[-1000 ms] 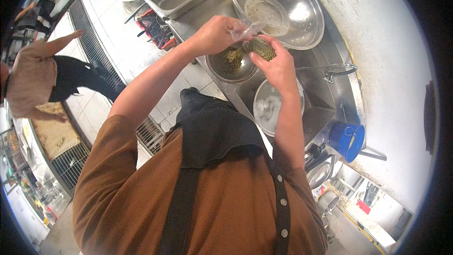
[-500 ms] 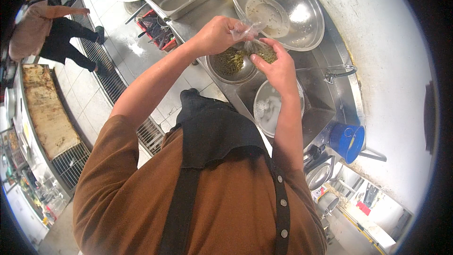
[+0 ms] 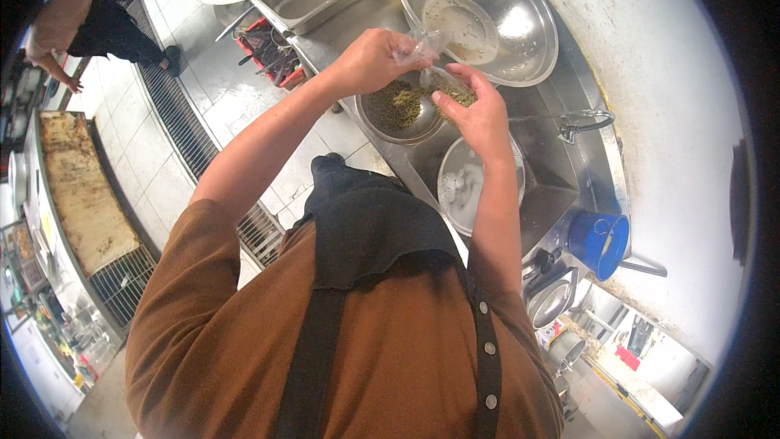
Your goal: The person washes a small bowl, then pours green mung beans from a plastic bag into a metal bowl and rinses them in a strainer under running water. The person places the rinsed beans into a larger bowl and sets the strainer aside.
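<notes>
A clear plastic bag [image 3: 448, 88] of small green grains, perhaps mung beans, is between my hands. Pinched in my left hand [image 3: 380, 58] is the bag's loose upper end. My right hand [image 3: 481, 114] is wrapped around its filled lower part, thumb toward the bowl. Just beneath and left of the bag, a round metal bowl [image 3: 422, 128] holds a layer of the same green grains, with a paler yellow-green patch near its middle. The bag's mouth is partly hidden by my fingers.
A large metal basin [image 3: 520, 20] and a rectangular steel pan [image 3: 296, 4] stand beyond my hands. Below my right forearm, a container of foamy water [image 3: 463, 191] sits in the sink. A tap [image 3: 581, 123] and blue bucket [image 3: 597, 244] are right; another person [image 3: 101, 24] stands far left.
Both hands stay nearly in place, the bag shifting slightly. The yellow-green patch in the bowl looks smaller and the grains lie more evenly. The other person has moved farther off and lowered an arm.
</notes>
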